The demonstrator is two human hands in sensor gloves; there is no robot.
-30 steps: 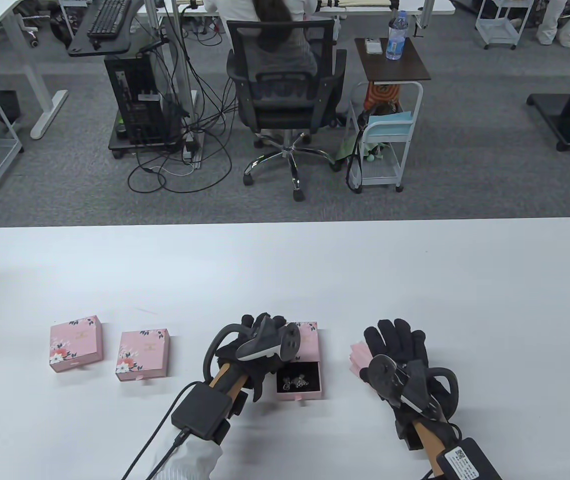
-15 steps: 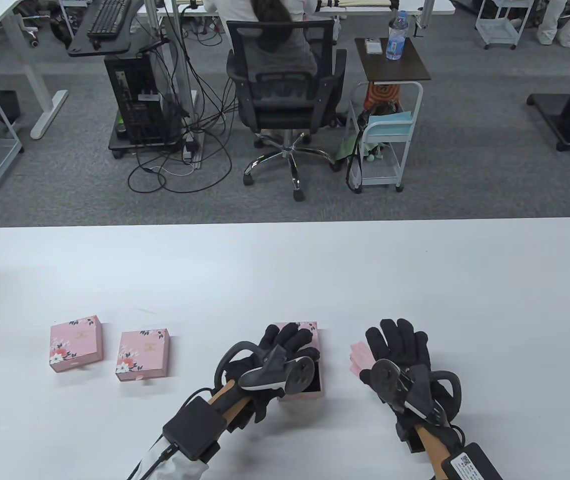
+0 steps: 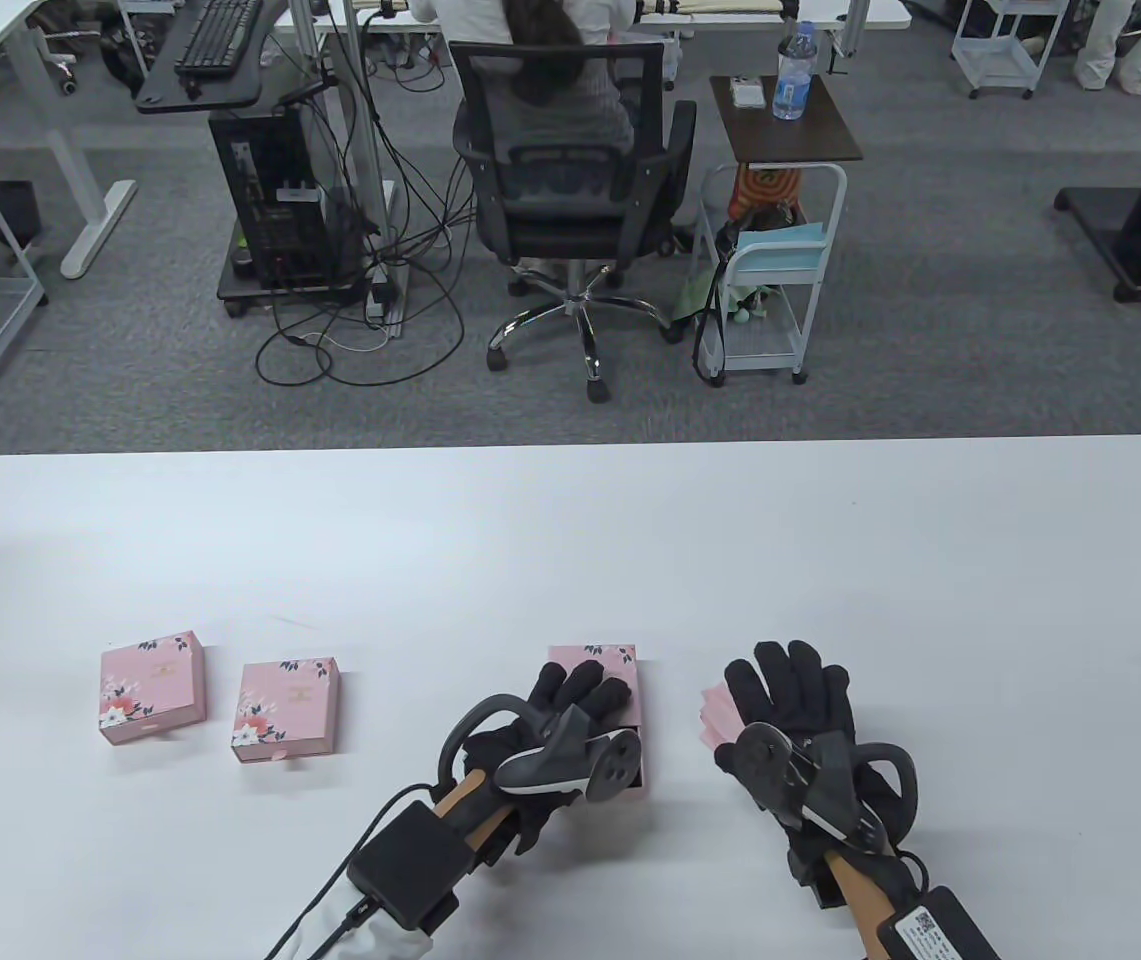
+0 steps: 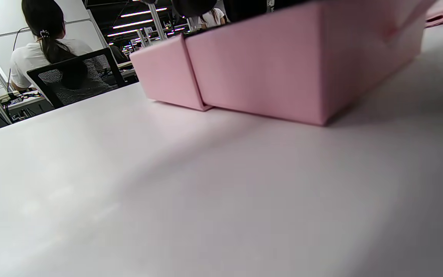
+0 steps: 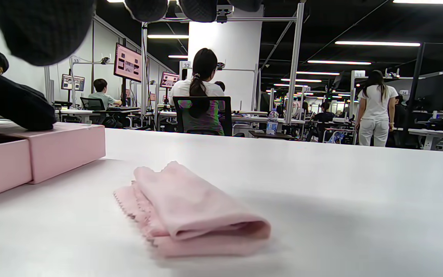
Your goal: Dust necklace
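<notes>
On the white table [image 3: 570, 540], the left hand [image 3: 570, 700] lies flat-fingered over the open pink box [image 3: 620, 668]; the necklace is hidden. Right of the box, the right hand [image 3: 795, 690] hovers, fingers spread, above a folded pink cloth [image 5: 190, 209]. Office desks stand beyond.

A folded pink cloth [image 5: 190, 215] with a pinked edge lies on the white counter [image 5: 340, 184]. To its left sits a pink drawer box [image 5: 40, 154], a dark gloved hand [image 5: 14, 104] resting on top. Gloved fingertips [image 5: 40, 27] hang in from above.
</notes>
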